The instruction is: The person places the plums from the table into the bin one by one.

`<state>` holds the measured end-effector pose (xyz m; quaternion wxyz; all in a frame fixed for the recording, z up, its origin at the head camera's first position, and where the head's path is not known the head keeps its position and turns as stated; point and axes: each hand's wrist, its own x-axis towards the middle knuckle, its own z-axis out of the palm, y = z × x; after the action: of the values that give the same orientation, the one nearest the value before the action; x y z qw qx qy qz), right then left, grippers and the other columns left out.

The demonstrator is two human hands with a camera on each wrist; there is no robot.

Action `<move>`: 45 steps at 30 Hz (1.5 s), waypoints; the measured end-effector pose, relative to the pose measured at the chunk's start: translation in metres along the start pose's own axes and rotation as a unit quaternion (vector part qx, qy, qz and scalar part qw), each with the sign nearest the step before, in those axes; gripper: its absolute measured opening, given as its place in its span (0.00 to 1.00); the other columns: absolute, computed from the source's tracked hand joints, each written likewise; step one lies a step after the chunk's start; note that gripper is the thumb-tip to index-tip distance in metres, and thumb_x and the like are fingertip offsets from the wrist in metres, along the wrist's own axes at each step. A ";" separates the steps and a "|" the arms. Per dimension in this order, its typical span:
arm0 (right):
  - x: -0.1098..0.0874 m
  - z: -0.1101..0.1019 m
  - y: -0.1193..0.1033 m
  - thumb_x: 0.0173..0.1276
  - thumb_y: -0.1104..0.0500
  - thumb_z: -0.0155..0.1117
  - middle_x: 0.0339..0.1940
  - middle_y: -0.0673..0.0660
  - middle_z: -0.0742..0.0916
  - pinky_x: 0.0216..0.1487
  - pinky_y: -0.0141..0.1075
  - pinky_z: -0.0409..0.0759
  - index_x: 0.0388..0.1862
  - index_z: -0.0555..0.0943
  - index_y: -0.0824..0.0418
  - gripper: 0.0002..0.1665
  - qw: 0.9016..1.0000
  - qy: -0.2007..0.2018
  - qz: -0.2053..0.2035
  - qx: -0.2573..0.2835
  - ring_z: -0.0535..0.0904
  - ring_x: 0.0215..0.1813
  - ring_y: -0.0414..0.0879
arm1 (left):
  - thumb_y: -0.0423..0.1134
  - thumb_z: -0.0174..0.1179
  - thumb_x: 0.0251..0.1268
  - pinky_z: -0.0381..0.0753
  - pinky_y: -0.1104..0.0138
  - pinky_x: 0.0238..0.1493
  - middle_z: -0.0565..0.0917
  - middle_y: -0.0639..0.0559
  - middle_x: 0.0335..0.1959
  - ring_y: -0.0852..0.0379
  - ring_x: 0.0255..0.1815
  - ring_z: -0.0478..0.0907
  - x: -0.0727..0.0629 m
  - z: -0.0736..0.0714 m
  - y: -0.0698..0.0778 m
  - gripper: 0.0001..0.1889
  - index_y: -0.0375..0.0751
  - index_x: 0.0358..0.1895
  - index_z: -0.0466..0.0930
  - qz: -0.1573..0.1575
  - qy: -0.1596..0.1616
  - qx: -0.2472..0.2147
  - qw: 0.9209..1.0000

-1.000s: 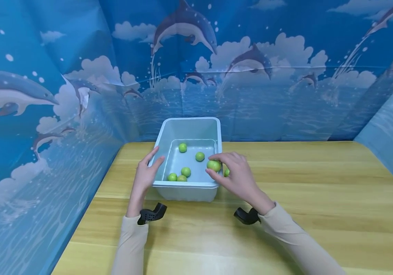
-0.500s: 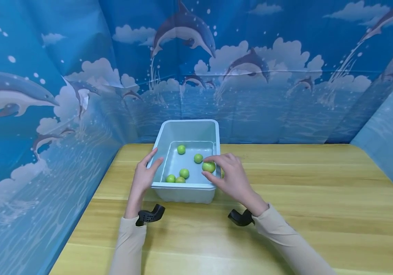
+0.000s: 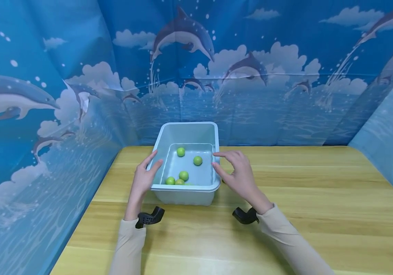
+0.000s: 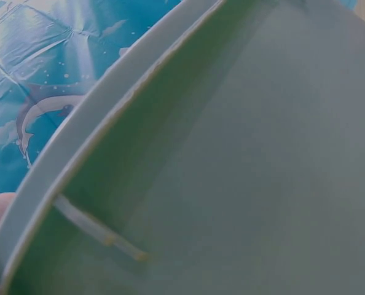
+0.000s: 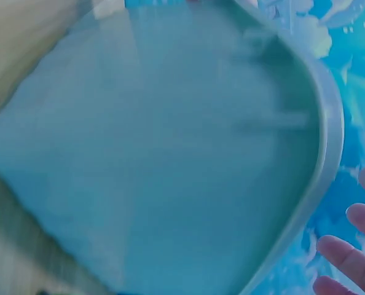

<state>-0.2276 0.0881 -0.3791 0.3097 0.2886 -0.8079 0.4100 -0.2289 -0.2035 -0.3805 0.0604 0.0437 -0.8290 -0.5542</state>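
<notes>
A pale blue plastic bin [image 3: 184,196] stands on the table with several small round green fruits on its floor. One fruit [image 3: 197,160] lies toward the right, another [image 3: 181,152] farther back, and a cluster [image 3: 183,175] sits near the front wall. A green sliver [image 3: 189,184] shows just behind the front rim, mostly hidden. At the left rim my left hand [image 3: 143,178] rests with thumb and fingers spread; the thumb reaches over the inside. My right hand [image 3: 239,172] hovers at the right rim, fingertips apart, nothing between them. Its fingers [image 5: 351,261] appear beyond the rim in the right wrist view.
The wooden table [image 3: 303,214] extends to the right and toward me. Behind and to the left hangs a blue sheet [image 3: 196,103] printed with dolphins. A small dark spot shows beside the bin under my right hand, too little to identify.
My right hand held a larger green fruit over the bin's right side; it has let go and drawn back slightly right. The left hand stays at the left rim.
</notes>
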 end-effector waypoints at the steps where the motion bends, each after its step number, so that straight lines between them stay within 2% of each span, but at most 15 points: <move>1: 0.000 -0.002 0.004 0.61 0.57 0.69 0.45 0.55 0.86 0.51 0.50 0.67 0.48 0.83 0.61 0.16 1.000 0.002 0.010 -0.001 0.74 0.49 0.53 | 0.54 0.55 0.68 0.50 0.49 0.68 0.58 0.45 0.73 0.47 0.73 0.50 0.000 0.000 0.000 0.30 0.52 0.71 0.64 0.002 0.000 0.000 1.000; 8: -0.008 -0.009 0.032 0.63 0.57 0.67 0.46 0.59 0.85 0.54 0.51 0.68 0.49 0.82 0.63 0.17 0.998 -0.013 0.060 -0.029 0.74 0.51 0.55 | 0.54 0.54 0.68 0.51 0.50 0.68 0.58 0.46 0.72 0.47 0.73 0.51 -0.001 0.000 0.000 0.29 0.52 0.71 0.64 0.007 0.002 0.001 1.000; 13: -0.015 -0.009 0.049 0.64 0.56 0.66 0.47 0.61 0.84 0.54 0.55 0.68 0.49 0.82 0.64 0.17 0.993 -0.058 0.088 -0.057 0.75 0.52 0.58 | 0.54 0.55 0.68 0.51 0.50 0.69 0.59 0.46 0.72 0.47 0.72 0.51 -0.001 0.001 -0.001 0.29 0.53 0.70 0.64 0.010 0.003 0.000 1.000; 16: -0.020 -0.009 0.058 0.63 0.56 0.66 0.50 0.62 0.83 0.54 0.57 0.67 0.50 0.82 0.64 0.19 0.985 -0.105 0.115 -0.072 0.74 0.54 0.60 | 0.55 0.55 0.67 0.51 0.51 0.69 0.59 0.47 0.72 0.48 0.72 0.51 -0.002 0.002 -0.001 0.30 0.53 0.70 0.65 0.007 0.002 0.000 1.000; 20: -0.026 -0.007 0.068 0.63 0.55 0.67 0.55 0.65 0.80 0.57 0.61 0.64 0.54 0.80 0.63 0.22 0.969 -0.172 0.146 -0.096 0.71 0.59 0.63 | 0.55 0.55 0.67 0.51 0.51 0.69 0.59 0.47 0.72 0.48 0.72 0.51 -0.002 0.002 0.000 0.30 0.53 0.70 0.64 0.005 0.000 -0.004 1.000; 24: -0.030 -0.004 0.075 0.62 0.54 0.68 0.59 0.67 0.77 0.63 0.62 0.57 0.56 0.78 0.63 0.25 0.958 -0.216 0.160 -0.104 0.66 0.63 0.66 | 0.56 0.54 0.67 0.51 0.51 0.69 0.59 0.48 0.72 0.49 0.73 0.51 -0.001 0.002 -0.001 0.30 0.54 0.70 0.64 0.004 0.001 -0.002 1.000; 37: -0.037 0.007 0.090 0.58 0.53 0.71 0.57 0.64 0.79 0.57 0.60 0.66 0.57 0.78 0.63 0.29 0.950 -0.247 0.167 -0.088 0.70 0.59 0.65 | 0.54 0.55 0.68 0.52 0.51 0.68 0.59 0.47 0.72 0.48 0.72 0.52 -0.001 0.000 -0.001 0.29 0.53 0.70 0.65 0.004 0.005 -0.006 1.000; 41: -0.039 0.009 0.088 0.59 0.53 0.71 0.52 0.63 0.80 0.50 0.54 0.73 0.58 0.77 0.62 0.29 0.944 -0.259 0.189 -0.081 0.75 0.52 0.60 | 0.53 0.55 0.68 0.52 0.51 0.68 0.59 0.47 0.72 0.48 0.72 0.52 -0.001 0.000 0.000 0.29 0.52 0.70 0.65 0.002 0.003 -0.009 1.000; 45: -0.040 0.013 0.088 0.59 0.54 0.71 0.46 0.61 0.79 0.42 0.48 0.76 0.59 0.77 0.61 0.29 0.942 -0.260 0.194 -0.081 0.76 0.45 0.54 | 0.52 0.55 0.69 0.53 0.51 0.68 0.59 0.47 0.72 0.48 0.72 0.52 0.000 0.000 0.000 0.29 0.53 0.70 0.64 -0.001 0.003 -0.010 1.000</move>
<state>-0.2691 0.1296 -0.4571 0.0258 0.1970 -0.9311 0.3058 -0.2290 -0.2033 -0.3805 0.0627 0.0456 -0.8234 -0.5622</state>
